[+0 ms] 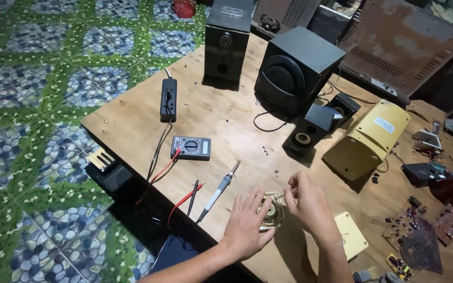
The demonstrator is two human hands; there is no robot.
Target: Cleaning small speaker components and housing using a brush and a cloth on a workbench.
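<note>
A small bare speaker driver (272, 210) with a gold-coloured metal frame lies on the wooden table (132, 123) near its front edge. My left hand (247, 222) rests flat against its left side, fingers spread. My right hand (306, 202) pinches something small at the driver's upper right rim; what it pinches is too small to tell. A soldering iron (218, 191) lies just left of my left hand, tip pointing away. Red and black probe leads (189, 198) lie beside it.
A multimeter (191, 148) and a black power strip (168, 99) lie at the left. Black speaker boxes (294, 68) stand at the back, small satellite speakers (310, 131) and a yellow casing (368, 139) to the right. Circuit boards (420, 230) clutter the far right. A tiled floor lies left.
</note>
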